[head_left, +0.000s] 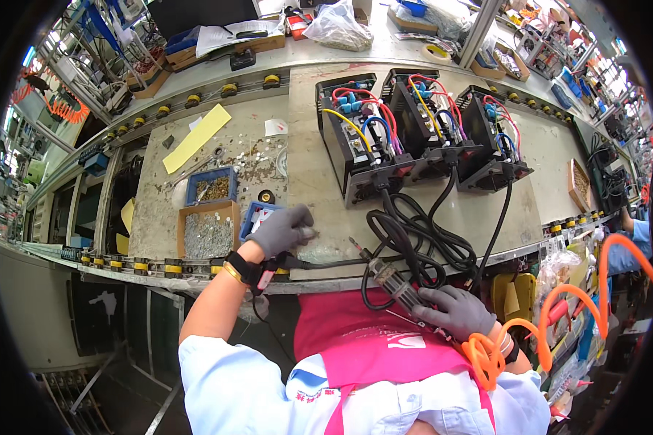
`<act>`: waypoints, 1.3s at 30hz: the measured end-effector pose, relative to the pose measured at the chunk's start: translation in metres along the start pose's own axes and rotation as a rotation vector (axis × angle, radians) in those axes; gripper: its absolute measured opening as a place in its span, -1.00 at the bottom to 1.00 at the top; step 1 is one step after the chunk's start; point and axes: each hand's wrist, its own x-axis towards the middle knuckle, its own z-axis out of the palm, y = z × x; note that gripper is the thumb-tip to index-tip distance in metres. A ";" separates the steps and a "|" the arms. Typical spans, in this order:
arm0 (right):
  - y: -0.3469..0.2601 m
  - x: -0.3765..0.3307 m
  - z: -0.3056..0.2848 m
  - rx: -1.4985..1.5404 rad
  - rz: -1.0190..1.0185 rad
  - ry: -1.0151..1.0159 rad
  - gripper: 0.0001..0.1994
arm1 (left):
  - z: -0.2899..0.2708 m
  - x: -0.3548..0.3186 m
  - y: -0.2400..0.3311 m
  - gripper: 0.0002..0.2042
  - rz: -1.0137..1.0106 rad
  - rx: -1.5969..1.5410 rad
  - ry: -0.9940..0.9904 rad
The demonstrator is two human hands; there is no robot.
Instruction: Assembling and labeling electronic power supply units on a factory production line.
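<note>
My right hand (457,312), in a grey glove, is wrapped round the lower end of a grey air screwdriver (393,281). Its bit points up and left over the table's front edge. My left hand (283,230), gloved too, hovers with curled fingers beside a small blue bin (251,220) of white and red pieces; whatever its fingertips pinch is hidden. Beyond my hands stand three black open-sided electrical units (355,138) with coloured wires inside. Their black power cables (432,232) lie coiled between them and the screwdriver.
Left of my hand sit a cardboard box (209,230) of small metal screws and a blue bin (212,187) of brass-coloured parts. A yellow strip (196,138) lies farther back. An orange coiled hose (551,312) hangs at the right. Roller rails (174,267) border the worktop.
</note>
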 end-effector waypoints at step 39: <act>-0.016 0.060 0.024 0.359 0.507 -0.215 -0.08 | 0.028 -0.030 0.018 -0.83 0.081 0.100 0.500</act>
